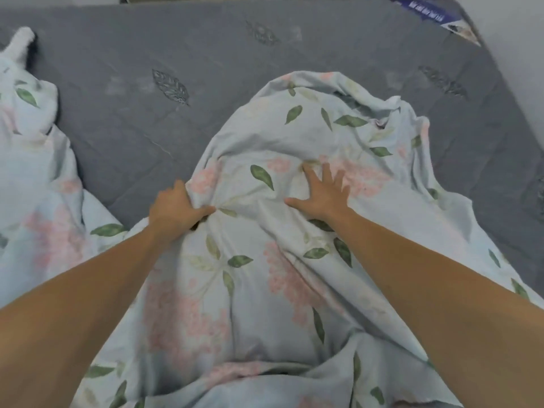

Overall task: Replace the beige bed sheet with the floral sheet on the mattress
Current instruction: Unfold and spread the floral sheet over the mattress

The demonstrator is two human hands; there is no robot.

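Two bare forearms reach forward from the bottom of the view over the floral sheet, which lies rumpled in a long heap running from the near edge of the bed toward its middle. The sheet is pale blue with pink blossoms and green leaves. The left hand has its grip closed on the cloth — fingers curled over a bunched fold at the heap's left edge, thumb pressed into the gathers. The right hand lies flat on top of the heap, its grip open, fingers spread and straight against the fabric. Under and around the sheet the grey quilted mattress is bare, stitched with leaf shapes. At far left sits a floral pillow — or perhaps more of the same bedding, the edge is blurred. A printed label marks the mattress's far right corner.
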